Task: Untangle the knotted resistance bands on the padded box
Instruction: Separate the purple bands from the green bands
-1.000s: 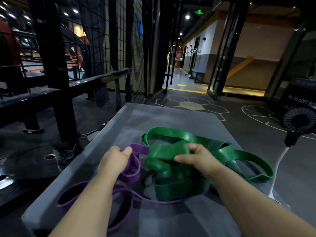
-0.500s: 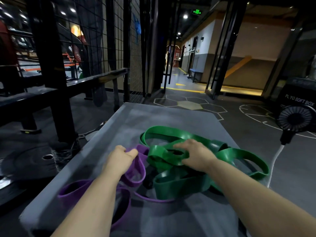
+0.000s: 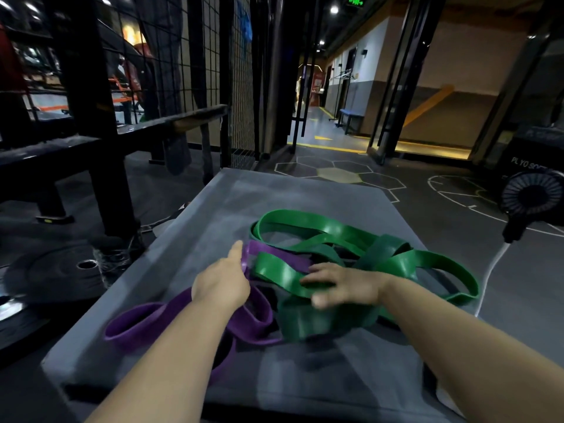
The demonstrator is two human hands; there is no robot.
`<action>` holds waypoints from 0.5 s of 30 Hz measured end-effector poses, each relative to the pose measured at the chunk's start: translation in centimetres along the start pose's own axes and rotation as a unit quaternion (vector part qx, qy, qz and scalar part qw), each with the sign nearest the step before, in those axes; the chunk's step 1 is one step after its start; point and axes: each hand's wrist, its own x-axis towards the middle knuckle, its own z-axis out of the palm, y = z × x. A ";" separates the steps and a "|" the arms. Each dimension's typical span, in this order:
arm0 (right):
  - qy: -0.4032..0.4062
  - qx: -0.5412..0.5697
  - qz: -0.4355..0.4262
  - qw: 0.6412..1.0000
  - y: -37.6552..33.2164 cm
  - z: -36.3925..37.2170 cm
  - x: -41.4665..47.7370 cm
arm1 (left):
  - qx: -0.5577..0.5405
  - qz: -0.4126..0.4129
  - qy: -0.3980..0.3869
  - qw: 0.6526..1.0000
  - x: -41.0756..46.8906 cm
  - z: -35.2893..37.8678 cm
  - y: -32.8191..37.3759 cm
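Head view: a person's left hand (image 3: 221, 282) lay against the purple band (image 3: 259, 325), forefinger straight along its edge. The other fingers were hidden, so whether they held it could not be told. Just right of it, the right hand (image 3: 345, 285) rested with fingers stretched flat on the green band (image 3: 308, 325), thumb spread, clasping nothing. Both bands lay tangled under and beyond the hands on the grey padded box (image 3: 290, 193). A small fan (image 3: 532, 195) stood well off to the right.
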 end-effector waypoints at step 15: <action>0.079 -0.290 0.067 0.951 1.0 1.2 2.7 | 0.017 0.058 -0.085 0.995 -0.1 -0.5 -0.3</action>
